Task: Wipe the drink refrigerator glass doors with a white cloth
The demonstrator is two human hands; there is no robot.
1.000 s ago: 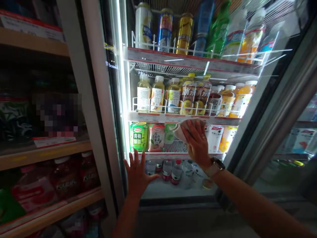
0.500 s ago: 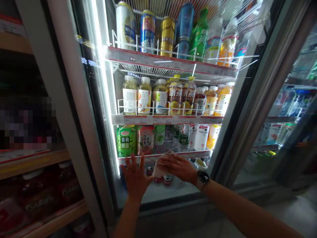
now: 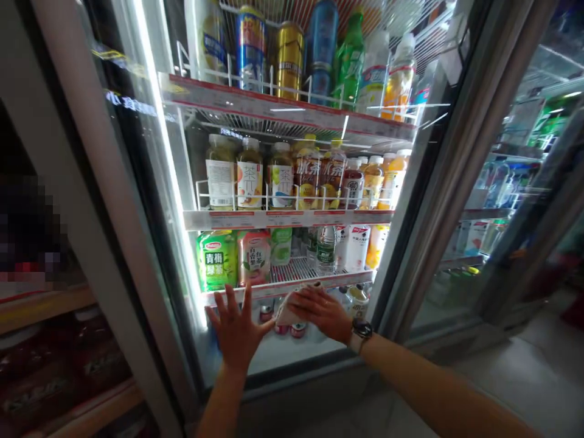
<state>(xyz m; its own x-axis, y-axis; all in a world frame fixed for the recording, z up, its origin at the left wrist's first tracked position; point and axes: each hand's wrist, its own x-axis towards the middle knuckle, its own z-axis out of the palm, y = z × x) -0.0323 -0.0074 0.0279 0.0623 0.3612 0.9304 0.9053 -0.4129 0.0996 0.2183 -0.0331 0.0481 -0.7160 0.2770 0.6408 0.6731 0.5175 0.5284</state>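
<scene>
Right hand (image 3: 322,313) is observed laid nearly flat, fingers extended and close together, with a pale cloth (image 3: 285,314) held beneath it. The cloth is seen projecting from the fingers toward the left hand (image 3: 237,334). A dark-faced watch (image 3: 362,328) is worn on the wrist just behind the right hand. The left hand is found with its fingers spread wide and nothing grasped; its thumb is pointed at the cloth, and whether the two are touching cannot be determined. Both hands are placed in front of the glass door (image 3: 269,360) of a lit drinks cooler; fingertip contact with the pane cannot be confirmed.

Directly above the left hand, a green container (image 3: 218,258) and a pinkish container (image 3: 254,258) are displayed side by side. Above the right hand, a clear bottle with a green label (image 3: 325,250) is stood upright on a wire shelf (image 3: 296,271). Higher above both hands, a bottle with a blank-fronted white label (image 3: 221,176) and a gold can (image 3: 289,59) are shelved on separate levels.
</scene>
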